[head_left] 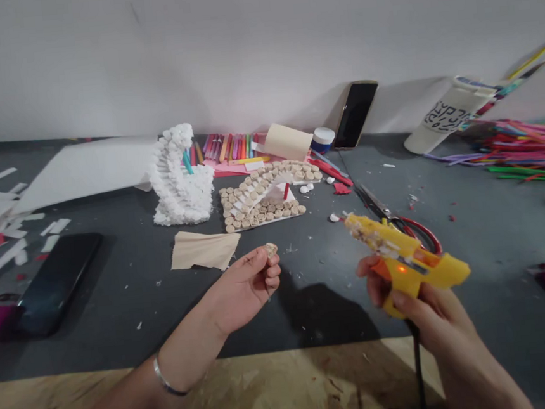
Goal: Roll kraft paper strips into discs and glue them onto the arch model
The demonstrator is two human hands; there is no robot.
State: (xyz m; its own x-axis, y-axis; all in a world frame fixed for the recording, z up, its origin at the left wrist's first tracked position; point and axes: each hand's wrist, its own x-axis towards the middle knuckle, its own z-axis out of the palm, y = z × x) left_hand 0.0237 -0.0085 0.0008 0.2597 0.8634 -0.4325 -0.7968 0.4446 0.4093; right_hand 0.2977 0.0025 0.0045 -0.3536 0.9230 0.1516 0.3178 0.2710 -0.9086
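Note:
Between thumb and fingers, my left hand (248, 286) pinches a small beige rolled coil (271, 249). My right hand (425, 315) is wrapped round the handle of a yellow hot glue gun (403, 253), its nozzle pointing left and an orange light glowing on its side. Beyond my hands lies a small staircase model (262, 196) covered with similar beige coils, with a short red piece standing on it. A beige strip of tape (204, 248) rests just left of my left hand. To the left of the model stands a white curved, textured model (179, 181) holding a teal piece.
Red-handled scissors (380, 204) lie behind the glue gun. Markers (229, 146), a beige tape roll (288, 141) and a leaning phone (356, 114) line the wall. A white cup (448, 116) and pipe cleaners (530, 150) are right; a dark phone (60, 280) and paper scraps left.

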